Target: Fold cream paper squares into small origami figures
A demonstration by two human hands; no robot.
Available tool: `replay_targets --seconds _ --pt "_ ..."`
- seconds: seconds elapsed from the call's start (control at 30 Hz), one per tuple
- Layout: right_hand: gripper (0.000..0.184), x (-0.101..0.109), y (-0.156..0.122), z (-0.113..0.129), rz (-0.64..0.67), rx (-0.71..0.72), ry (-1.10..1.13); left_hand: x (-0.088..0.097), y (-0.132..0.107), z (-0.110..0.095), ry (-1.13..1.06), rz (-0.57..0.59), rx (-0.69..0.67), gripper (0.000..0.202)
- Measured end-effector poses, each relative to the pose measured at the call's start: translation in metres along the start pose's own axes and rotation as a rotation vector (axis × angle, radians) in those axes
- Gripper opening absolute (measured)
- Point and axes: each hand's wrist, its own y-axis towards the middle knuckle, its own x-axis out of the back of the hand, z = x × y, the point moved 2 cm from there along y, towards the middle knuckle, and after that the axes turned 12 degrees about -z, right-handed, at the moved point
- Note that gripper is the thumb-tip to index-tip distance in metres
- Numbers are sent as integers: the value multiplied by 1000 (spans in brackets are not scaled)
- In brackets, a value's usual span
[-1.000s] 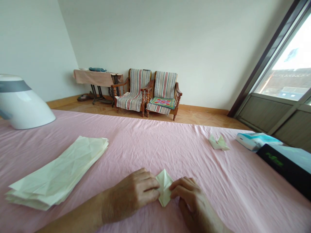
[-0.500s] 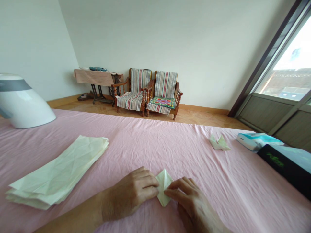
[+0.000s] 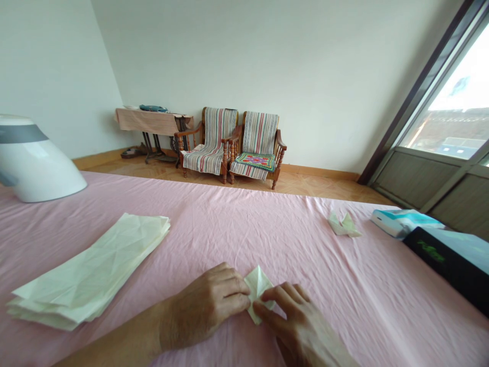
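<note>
A small folded piece of pale yellow paper lies on the pink cloth near the front edge. My left hand pinches its left side with curled fingers. My right hand presses its fingertips onto the lower right of the paper, covering part of it. To the left lies a stack of pale creased paper sheets. A finished folded paper shape rests further back on the right.
A white and grey appliance stands at the far left of the cloth. A teal and white box and a black box sit at the right edge. Two striped wooden chairs and a small table stand by the far wall.
My right hand has slid leftward over the small paper, covering more of its lower part. My left hand has barely moved.
</note>
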Motion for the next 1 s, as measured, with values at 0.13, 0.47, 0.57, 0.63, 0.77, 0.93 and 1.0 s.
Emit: replay_targets --seconds 0.13,0.47,0.57,0.63,0.77,0.93,1.0 --pt "19 6 5 5 -9 54 -35 -1 1 -2 2 -10 -4 18" --pt "25 0 3 10 -178 140 -36 2 5 -7 0 27 -9 26" --pt "24 5 7 13 -175 172 -17 3 5 -6 7 49 -6 24" --pt "22 7 10 14 -183 161 31 2 5 -6 5 52 0 22" --pt "25 8 9 8 -117 79 251 2 6 -7 1 79 22 20" --pt "39 11 5 -9 -83 -269 225 1 5 -8 37 140 58 21" --pt "38 10 3 -12 -44 -296 166 1 4 -8 36 143 62 20"
